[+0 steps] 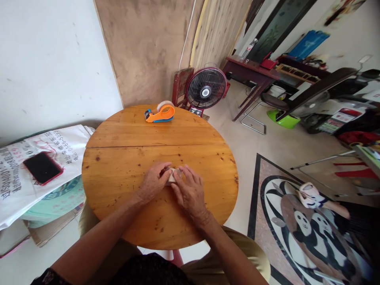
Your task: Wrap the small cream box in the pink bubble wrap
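Note:
Near the middle of a round wooden table (118, 170), my left hand (154, 179) and my right hand (192, 190) meet around a small whitish block-like thing (171, 178). Fingers and both thumbs press on it from either side and cover most of it, so its exact kind does not show. It appears to rest on or just above the tabletop. Farther back on the table lies an orange and blue tape dispenser (162, 114) with a roll of tape in it, touched by neither hand.
On the left, a phone (43, 168) lies on a white printed sack (71, 138). Behind the table stand a fan (206, 89) and a wooden chair (181, 85). A dark red desk (252, 69) is beyond. At right, another person's arm (337, 208) reaches above a panda-patterned floor (311, 233).

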The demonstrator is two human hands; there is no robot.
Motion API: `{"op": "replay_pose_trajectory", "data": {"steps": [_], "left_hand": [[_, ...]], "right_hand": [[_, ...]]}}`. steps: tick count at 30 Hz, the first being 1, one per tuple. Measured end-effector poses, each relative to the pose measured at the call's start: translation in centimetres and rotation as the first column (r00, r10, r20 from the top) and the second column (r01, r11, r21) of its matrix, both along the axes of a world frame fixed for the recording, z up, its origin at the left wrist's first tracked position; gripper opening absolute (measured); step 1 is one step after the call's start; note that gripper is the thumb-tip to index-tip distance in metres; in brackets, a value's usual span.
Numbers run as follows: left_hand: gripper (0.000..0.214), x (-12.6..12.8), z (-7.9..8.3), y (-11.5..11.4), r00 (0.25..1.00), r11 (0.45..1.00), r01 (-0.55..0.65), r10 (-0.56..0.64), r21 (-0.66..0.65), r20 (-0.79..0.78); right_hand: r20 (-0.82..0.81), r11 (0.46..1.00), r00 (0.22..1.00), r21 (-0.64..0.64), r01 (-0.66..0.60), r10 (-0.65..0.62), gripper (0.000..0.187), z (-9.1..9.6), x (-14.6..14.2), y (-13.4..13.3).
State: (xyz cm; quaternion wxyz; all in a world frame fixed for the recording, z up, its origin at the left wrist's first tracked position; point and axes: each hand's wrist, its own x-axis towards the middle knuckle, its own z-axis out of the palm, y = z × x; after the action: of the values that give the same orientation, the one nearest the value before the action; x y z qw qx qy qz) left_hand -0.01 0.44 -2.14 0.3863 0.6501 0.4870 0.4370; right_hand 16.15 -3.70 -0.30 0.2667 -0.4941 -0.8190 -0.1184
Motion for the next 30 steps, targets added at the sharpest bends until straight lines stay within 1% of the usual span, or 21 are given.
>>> {"op": "replay_pose_trajectory", "data": {"steps": [3, 5, 7, 12, 17, 20, 25, 30], "left_hand": [[0.031, -0.06, 0.05, 0.04, 1.0, 1.0, 0.016, -0.016, 0.005, -0.009], [0.03, -0.11, 0.04, 0.06, 1.0, 1.0, 0.019, -0.018, 0.021, -0.024], [0.028, -0.14, 0.01, 0.08, 0.999, 0.999, 0.02, -0.018, 0.041, -0.047], [0.026, -0.21, 0.01, 0.1, 0.997, 0.998, 0.025, -0.02, 0.061, -0.069], [0.027, -0.25, 0.04, 0.1, 0.997, 0.998, 0.037, -0.033, 0.05, -0.067], [0.026, -0.24, -0.02, 0.1, 0.998, 0.998, 0.027, -0.024, 0.052, -0.061], [0.026, -0.27, -0.1, 0.15, 0.998, 0.998, 0.03, -0.026, 0.059, -0.065], [0.025, -0.32, -0.13, 0.2, 0.998, 0.997, 0.031, -0.027, 0.068, -0.063]], "right_hand": [[0.022, 0.999, 1.0, 0.036, 0.008, -0.009, 0.033, -0.55, 0.26, -0.31], [-0.002, 0.999, 1.0, 0.051, -0.009, 0.009, 0.032, -0.84, 0.44, -0.08], [-0.028, 0.999, 0.999, 0.039, -0.024, 0.025, 0.032, -0.98, 0.6, 0.19], [-0.067, 0.999, 0.998, 0.05, -0.01, 0.014, 0.026, -0.83, 0.67, 0.3], [-0.052, 0.999, 0.998, 0.049, -0.023, 0.025, 0.021, -0.64, 0.55, 0.32], [-0.051, 0.998, 0.998, 0.047, -0.03, 0.032, 0.022, -0.75, 0.71, 0.33], [-0.053, 0.999, 0.999, 0.035, 0.003, -0.001, 0.023, -0.85, 0.84, 0.24], [-0.064, 0.999, 0.998, 0.042, -0.023, 0.026, 0.024, -0.8, 0.81, 0.08]]}}
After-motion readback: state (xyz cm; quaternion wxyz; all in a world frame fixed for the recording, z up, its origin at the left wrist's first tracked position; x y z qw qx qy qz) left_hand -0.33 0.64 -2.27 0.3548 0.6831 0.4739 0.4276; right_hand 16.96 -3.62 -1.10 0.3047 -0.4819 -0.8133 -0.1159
